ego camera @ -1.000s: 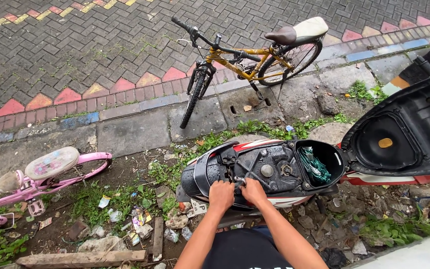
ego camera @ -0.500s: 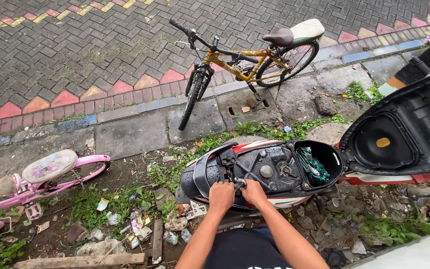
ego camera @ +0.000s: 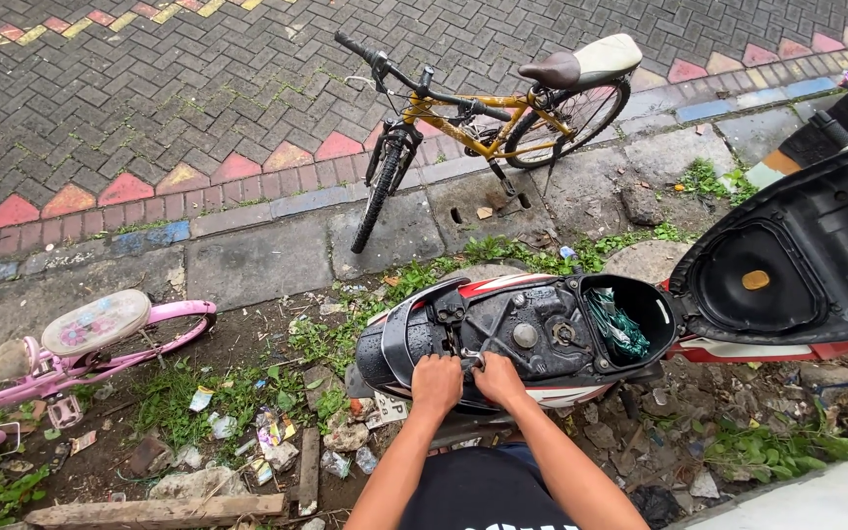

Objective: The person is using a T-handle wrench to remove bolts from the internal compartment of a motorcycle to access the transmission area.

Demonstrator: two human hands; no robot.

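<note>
A scooter (ego camera: 542,339) stands in front of me with its seat (ego camera: 797,265) flipped up to the right. The open under-seat compartment (ego camera: 630,319) holds a green bundle (ego camera: 615,329). My left hand (ego camera: 437,383) and my right hand (ego camera: 498,378) sit side by side on the near edge of the scooter's black body panel, fingers curled down against it. What the fingers grip is hidden. Black cables and a round cap (ego camera: 525,336) lie just beyond my hands.
A yellow bicycle (ego camera: 488,113) leans on its stand on the concrete strip beyond the scooter. A pink child's bicycle (ego camera: 80,344) lies at the left. Litter, stones and a wooden plank (ego camera: 159,510) cover the dirt below. Patterned brick paving fills the far side.
Both hands stay in the same place on the scooter's panel. The view has shifted only slightly.
</note>
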